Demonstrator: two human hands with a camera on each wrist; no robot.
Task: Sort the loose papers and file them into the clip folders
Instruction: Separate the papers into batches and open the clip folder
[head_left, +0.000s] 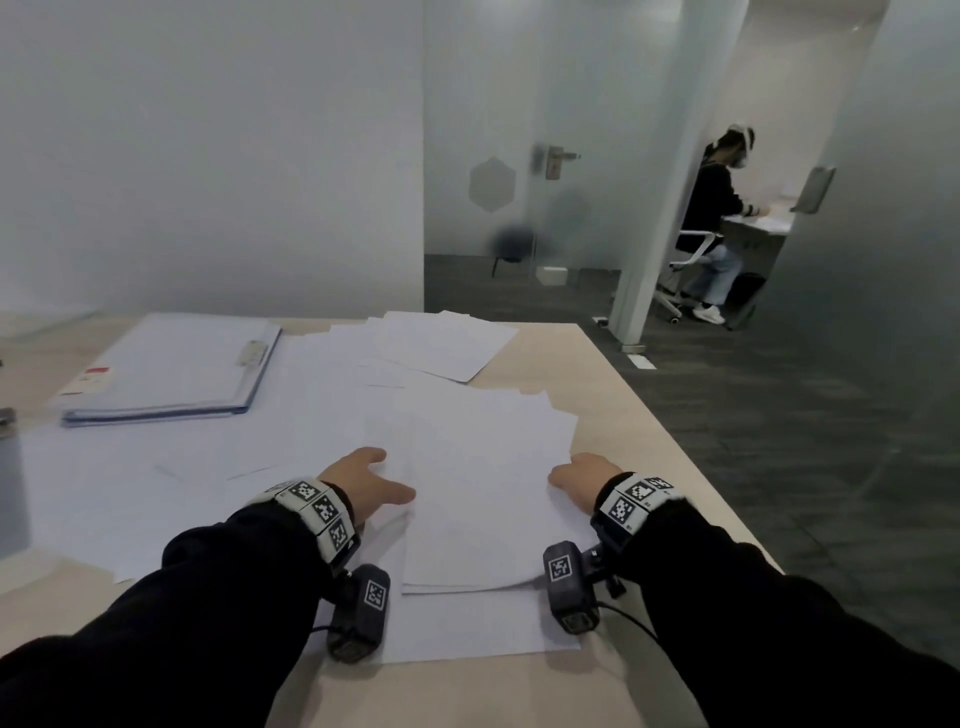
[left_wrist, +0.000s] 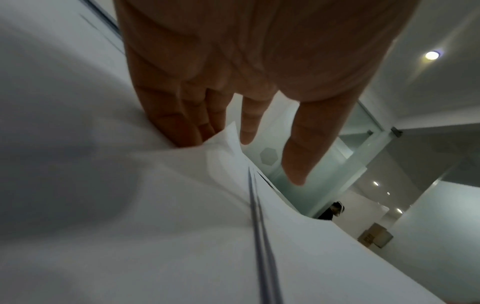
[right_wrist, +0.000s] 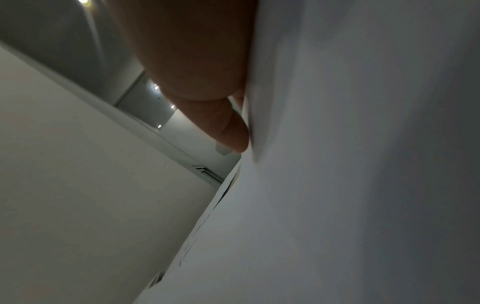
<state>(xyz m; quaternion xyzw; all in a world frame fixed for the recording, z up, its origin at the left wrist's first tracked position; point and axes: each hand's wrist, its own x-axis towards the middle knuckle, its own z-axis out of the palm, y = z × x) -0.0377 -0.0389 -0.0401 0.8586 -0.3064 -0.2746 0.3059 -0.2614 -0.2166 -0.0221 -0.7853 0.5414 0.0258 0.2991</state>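
A stack of white papers (head_left: 483, 493) lies in the middle of the table, its near edge bowed slightly upward. My left hand (head_left: 363, 483) holds the stack's left edge, thumb on top. In the left wrist view several fingers (left_wrist: 166, 115) slip beneath the sheets (left_wrist: 182, 226). My right hand (head_left: 582, 475) grips the right edge with its thumb (right_wrist: 207, 92) pressed on the paper (right_wrist: 337, 185); its fingers are hidden underneath. A pale blue clip folder (head_left: 171, 369) with a metal clip (head_left: 252, 353) lies shut at the back left.
More loose sheets (head_left: 441, 343) fan out at the back and cover the left of the beige table (head_left: 597, 395). The table's edge runs close on the right. A grey object (head_left: 10, 478) stands at the far left. A person (head_left: 717, 218) sits beyond a glass partition.
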